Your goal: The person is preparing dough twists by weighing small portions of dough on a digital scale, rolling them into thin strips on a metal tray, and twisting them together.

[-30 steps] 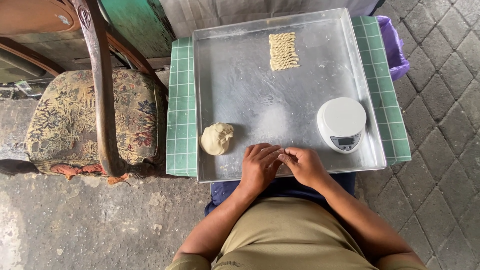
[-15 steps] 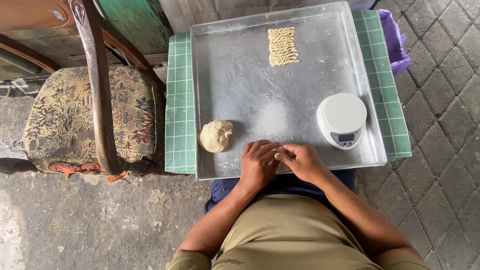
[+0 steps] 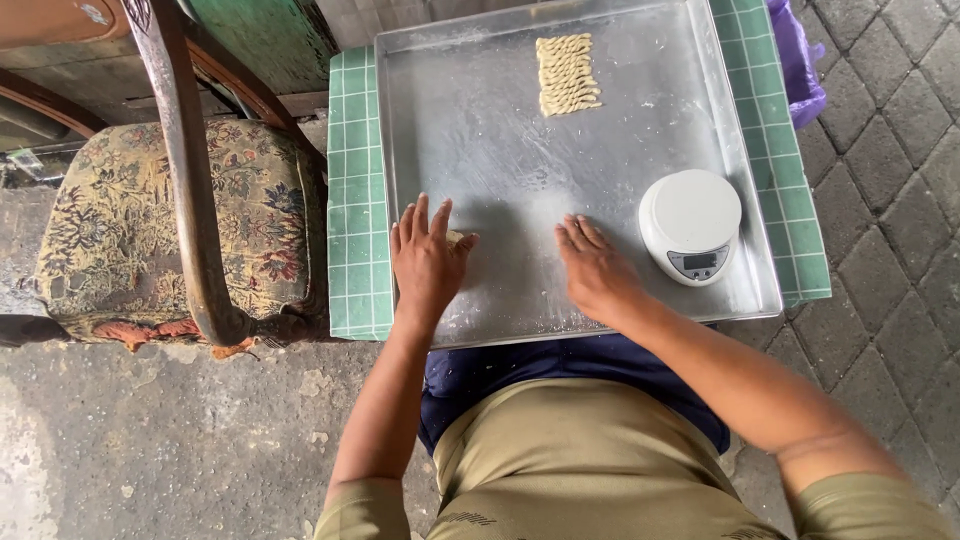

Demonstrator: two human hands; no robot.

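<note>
Dough lump (image 3: 458, 238) pale, mostly hidden under left hand (image 3: 428, 262), near-left of metal tray (image 3: 480, 100); only small edge shows. Left hand lies flat over it, fingers spread, pressing rather than gripping, it seems. Right hand (image 3: 596, 270) flat on bare floured tray, released, holding nothing. Far: block of twisted dough strips (image 3: 567, 74). Right: white round scale (image 3: 691, 225), just beside right hand. Upholstered chair (image 3: 150, 220) crowds left edge of green tiled table (image 3: 352, 200). Tray centre open.
</note>
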